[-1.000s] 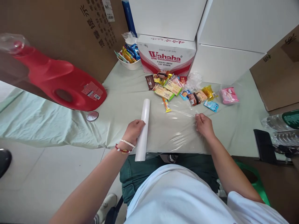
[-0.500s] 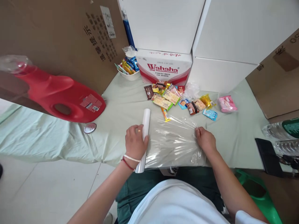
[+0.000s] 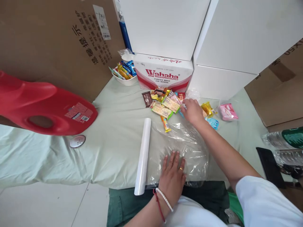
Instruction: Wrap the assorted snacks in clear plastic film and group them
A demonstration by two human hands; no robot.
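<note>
A white roll of cling film (image 3: 143, 154) lies on the pale green tablecloth (image 3: 113, 126), its clear sheet (image 3: 189, 148) pulled out to the right. My left hand (image 3: 172, 176) lies flat on the sheet near the table's front edge, fingers stretched out. My right hand (image 3: 193, 111) reaches forward to the pile of wrapped snacks (image 3: 165, 105), fingers curled over a packet at the pile's right side. What the fingers grip is hidden.
A red jug (image 3: 44, 107) lies at the left with a round metal lid (image 3: 77, 141) beside it. A white bowl of snacks (image 3: 124, 74) and a Wahaha box (image 3: 163, 72) stand at the back. A pink packet (image 3: 227, 112) lies right; plastic bottles (image 3: 286, 142) at the far right.
My left hand let go of the roll and moved right onto the sheet. My right hand left the sheet's edge and reached forward to the snacks.
</note>
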